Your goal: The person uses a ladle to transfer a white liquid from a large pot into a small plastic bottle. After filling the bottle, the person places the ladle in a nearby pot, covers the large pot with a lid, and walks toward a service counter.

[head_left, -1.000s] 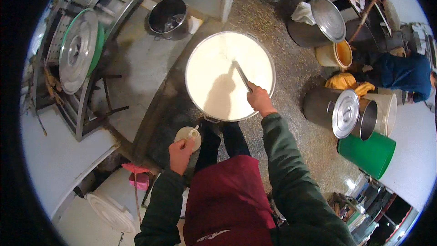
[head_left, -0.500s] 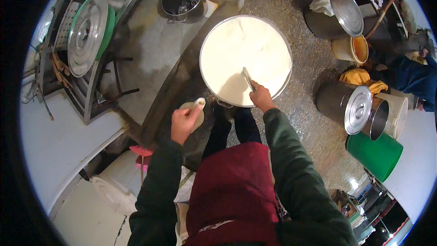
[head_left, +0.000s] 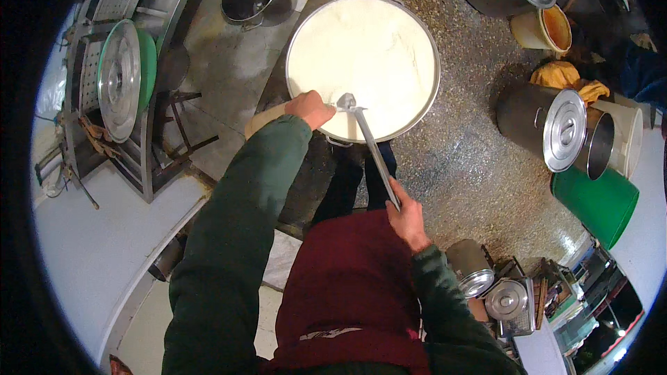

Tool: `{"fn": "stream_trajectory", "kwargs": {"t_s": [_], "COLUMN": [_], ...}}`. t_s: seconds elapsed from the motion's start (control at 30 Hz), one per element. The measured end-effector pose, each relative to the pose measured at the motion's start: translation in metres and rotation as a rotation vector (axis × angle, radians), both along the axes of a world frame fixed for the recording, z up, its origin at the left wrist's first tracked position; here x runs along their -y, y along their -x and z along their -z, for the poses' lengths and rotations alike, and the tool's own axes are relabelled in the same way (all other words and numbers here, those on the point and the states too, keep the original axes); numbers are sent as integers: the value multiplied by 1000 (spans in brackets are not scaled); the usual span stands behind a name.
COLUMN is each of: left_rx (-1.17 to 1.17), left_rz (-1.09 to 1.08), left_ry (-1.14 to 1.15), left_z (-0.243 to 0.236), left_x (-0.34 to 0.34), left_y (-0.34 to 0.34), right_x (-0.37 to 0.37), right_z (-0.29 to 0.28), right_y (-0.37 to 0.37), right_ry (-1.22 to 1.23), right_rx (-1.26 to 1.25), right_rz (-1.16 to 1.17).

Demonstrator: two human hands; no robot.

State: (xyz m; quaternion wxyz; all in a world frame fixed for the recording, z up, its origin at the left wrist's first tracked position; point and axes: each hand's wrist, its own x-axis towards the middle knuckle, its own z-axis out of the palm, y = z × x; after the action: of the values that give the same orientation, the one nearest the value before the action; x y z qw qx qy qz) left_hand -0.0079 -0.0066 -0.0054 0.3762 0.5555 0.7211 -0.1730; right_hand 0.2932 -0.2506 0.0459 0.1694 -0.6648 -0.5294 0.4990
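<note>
1. The left hand (head_left: 310, 109) is curled closed around a pale container (head_left: 264, 120), whose body juts out to the left; the grip on it is mostly hidden by the fingers; the hand is over the near left rim of the big pot.
2. The right hand (head_left: 406, 215), nearer the body and to the right, is wrapped around the handle end of a metal ladle (head_left: 375, 156); the ladle slants away to the far left, its bowl just beside the left hand's fingers and over the pot.
3. The big round pot (head_left: 437, 69) stands on the floor beyond the feet; its white contents (head_left: 365, 48) spread from wall to wall.
4. Nearest is a maroon apron (head_left: 347, 271), between two dark green sleeves.
5. To the right stand a tall steel pot (head_left: 517, 118) with a tilted lid (head_left: 564, 130), a yellow cloth (head_left: 559, 74) beside it and a green tub (head_left: 597, 201) nearer.
6. To the left is a metal rack (head_left: 148, 156) with a round lid (head_left: 119, 82) set against a green basin (head_left: 147, 69); at far left stands a dark pot (head_left: 281, 3).
</note>
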Motion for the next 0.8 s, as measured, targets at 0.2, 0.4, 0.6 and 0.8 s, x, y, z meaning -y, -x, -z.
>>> {"fn": "stream_trajectory", "kwargs": {"t_s": [0.2, 0.4, 0.6, 0.8], "left_rx": [-131, -187, -81, 296], "left_rz": [189, 196, 33, -271], "left_ry": [-45, -88, -177, -371], "left_z": [8, -8, -34, -45], "left_x": [-41, -75, -81, -21], "left_y": [-16, -6, 29, 57], "right_x": [39, 46, 11, -56], "right_z": [-46, -67, -68, -36], "right_y": [-21, -30, -26, -11], "right_ry": [-12, -51, -166, -263], "right_rx": [5, 56, 71, 124], "right_rz": [34, 9, -4, -25]}}
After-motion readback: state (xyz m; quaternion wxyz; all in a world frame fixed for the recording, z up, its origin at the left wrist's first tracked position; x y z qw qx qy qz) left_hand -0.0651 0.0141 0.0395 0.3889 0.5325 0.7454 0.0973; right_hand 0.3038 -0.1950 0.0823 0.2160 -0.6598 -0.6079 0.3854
